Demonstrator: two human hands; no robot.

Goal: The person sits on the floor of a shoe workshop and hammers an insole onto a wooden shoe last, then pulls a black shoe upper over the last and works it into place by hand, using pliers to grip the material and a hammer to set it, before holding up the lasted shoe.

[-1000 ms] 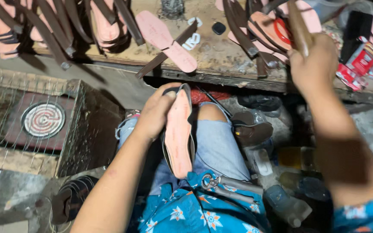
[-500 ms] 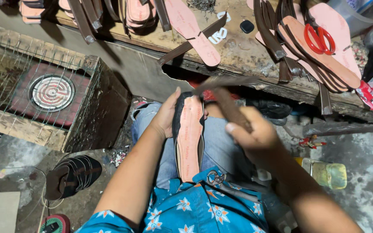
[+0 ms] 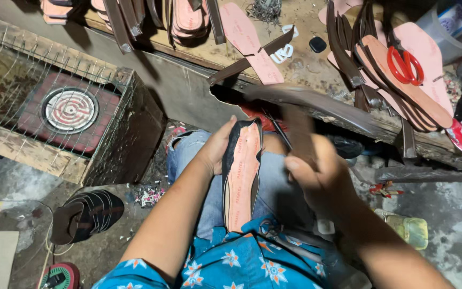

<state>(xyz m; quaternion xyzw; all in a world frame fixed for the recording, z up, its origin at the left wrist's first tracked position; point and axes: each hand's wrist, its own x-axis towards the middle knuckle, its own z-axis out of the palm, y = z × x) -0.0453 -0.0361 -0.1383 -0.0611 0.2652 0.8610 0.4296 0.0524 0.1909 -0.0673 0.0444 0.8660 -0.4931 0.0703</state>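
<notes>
Pink insole [image 3: 241, 176], dark-edged, upright

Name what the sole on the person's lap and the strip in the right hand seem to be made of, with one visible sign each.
Sole: pink insole face looks like matte pressed board or fibre sheet, flat and dull; dark rim looks like leather or rubber.
Strip in the right hand: probably brown leather or a synthetic; motion blur leaves it open.

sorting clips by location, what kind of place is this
Most likely a small shoemaking or sandal workshop. The left hand holds a sandal sole on the lap, pink insoles and brown straps crowd the wooden workbench, and red scissors lie there too.
</notes>
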